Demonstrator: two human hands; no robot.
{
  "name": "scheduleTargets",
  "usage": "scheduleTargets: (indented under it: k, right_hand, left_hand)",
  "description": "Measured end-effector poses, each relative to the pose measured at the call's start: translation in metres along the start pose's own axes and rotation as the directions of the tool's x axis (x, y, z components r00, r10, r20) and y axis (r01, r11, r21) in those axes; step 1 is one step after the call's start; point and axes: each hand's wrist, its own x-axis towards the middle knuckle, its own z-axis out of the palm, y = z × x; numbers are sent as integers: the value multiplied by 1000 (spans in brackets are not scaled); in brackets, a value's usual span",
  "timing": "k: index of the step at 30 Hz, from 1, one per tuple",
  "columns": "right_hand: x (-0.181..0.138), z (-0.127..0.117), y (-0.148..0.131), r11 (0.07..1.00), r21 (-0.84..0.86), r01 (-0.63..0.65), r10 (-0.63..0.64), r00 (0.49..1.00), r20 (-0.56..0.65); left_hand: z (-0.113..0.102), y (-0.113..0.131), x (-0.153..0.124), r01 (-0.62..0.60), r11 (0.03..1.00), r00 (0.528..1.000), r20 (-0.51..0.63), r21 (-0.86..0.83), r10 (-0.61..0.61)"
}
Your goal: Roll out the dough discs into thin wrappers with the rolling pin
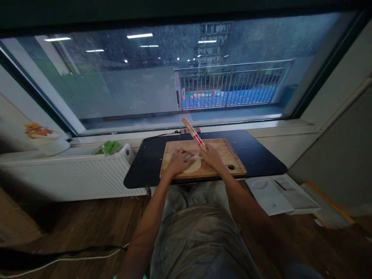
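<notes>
A pale round sheet of dough [194, 166] lies flat near the front edge of the wooden cutting board [216, 147]. My left hand [178, 162] rests at the dough's left side, its fingers stretched over the edge. My right hand [211, 157] is closed around the lower end of a wooden rolling pin [192, 131] with a red and white label. The pin tilts up and away to the left, and its far end stands clear of the board. My right fingers hide the gripped end.
Beneath the board is a black table [250, 151] against the window sill. A white radiator [72, 174] stands left, carrying a green cloth [111, 147] and a white pot-like object [52, 143]. Flat white boxes [270, 199] lie low on the right. A pale cable [72, 259] crosses the floor.
</notes>
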Motion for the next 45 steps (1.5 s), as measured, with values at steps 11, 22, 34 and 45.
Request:
scheduleTargets:
  k: [11, 22, 34, 45]
  right_hand:
    - [-5, -4, -8, 991, -125, -57, 56, 998, -15]
    - [-6, -5, -11, 992, -106, -74, 72, 997, -18]
    - [-5, -6, -17, 986, -137, -93, 98, 995, 33]
    - [-2, -14, -38, 952, -302, -60, 113, 980, 164]
  left_hand:
    - [1, -2, -2, -50, 995, 999, -9, -86, 50]
    - [-1, 2, -2, -138, 989, 990, -50, -62, 135]
    - [-1, 8, -2, -190, 980, 982, -10, 53, 190]
    - [2, 9, -2, -179, 980, 984, 5, 92, 179]
